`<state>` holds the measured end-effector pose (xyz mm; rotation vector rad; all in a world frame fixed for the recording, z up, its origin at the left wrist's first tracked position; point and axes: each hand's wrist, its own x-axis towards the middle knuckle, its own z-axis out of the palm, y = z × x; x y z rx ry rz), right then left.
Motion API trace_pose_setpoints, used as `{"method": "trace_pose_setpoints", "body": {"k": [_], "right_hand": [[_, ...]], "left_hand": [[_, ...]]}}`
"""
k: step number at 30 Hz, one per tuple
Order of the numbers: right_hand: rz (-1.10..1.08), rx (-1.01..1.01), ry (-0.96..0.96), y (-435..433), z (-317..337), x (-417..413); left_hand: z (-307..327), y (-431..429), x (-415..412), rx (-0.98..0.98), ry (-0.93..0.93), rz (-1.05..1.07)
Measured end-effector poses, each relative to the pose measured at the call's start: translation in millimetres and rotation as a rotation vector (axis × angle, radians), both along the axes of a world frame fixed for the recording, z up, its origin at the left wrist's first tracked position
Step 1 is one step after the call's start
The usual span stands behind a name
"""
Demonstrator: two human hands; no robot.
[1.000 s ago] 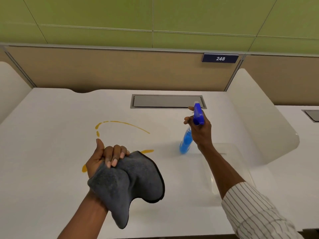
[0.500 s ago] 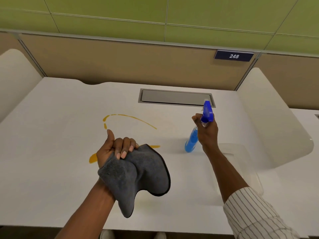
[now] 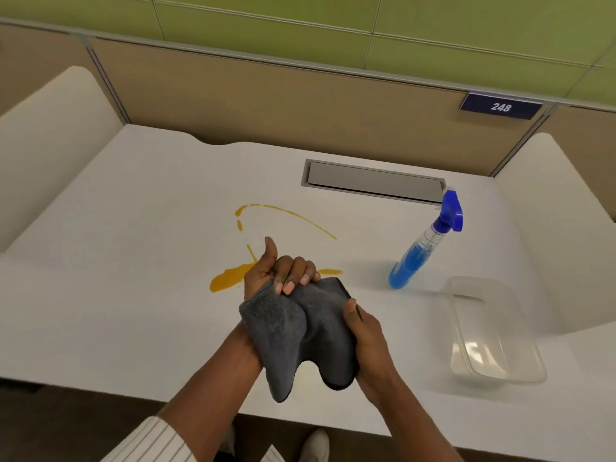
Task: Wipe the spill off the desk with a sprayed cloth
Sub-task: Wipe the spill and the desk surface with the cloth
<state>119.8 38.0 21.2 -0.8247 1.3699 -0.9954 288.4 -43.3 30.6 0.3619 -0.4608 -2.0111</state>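
Note:
A grey cloth (image 3: 300, 335) hangs between both hands above the near part of the white desk (image 3: 133, 311). My left hand (image 3: 276, 271) clutches its top edge, thumb up. My right hand (image 3: 365, 341) grips its right side. A yellow-orange spill (image 3: 228, 278) lies just behind and left of my left hand, with a thin curved streak (image 3: 293, 216) farther back. The blue spray bottle (image 3: 423, 245) stands alone on the desk to the right, with no hand touching it.
A clear plastic tub (image 3: 490, 331) sits at the right, near the bottle. A grey cable hatch (image 3: 373, 181) is set into the desk at the back. White side dividers (image 3: 563, 235) and a tan back panel enclose the desk. Shoes show below the front edge.
My right hand let go of the spray bottle, which now stands on the desk, and came back to grip the cloth's right side. The view tilted down and left.

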Motion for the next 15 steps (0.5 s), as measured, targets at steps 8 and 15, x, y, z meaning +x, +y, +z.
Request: {"method": "trace_pose_setpoints", "body": {"k": [8, 15], "right_hand": [[0.035, 0.105, -0.126, 10, 8, 24], [0.057, 0.075, 0.113, 16, 10, 50]], "left_hand": [[-19, -6, 44, 0.056, -0.164, -0.098], [-38, 1, 80, 0.195, -0.303, -0.133]]}}
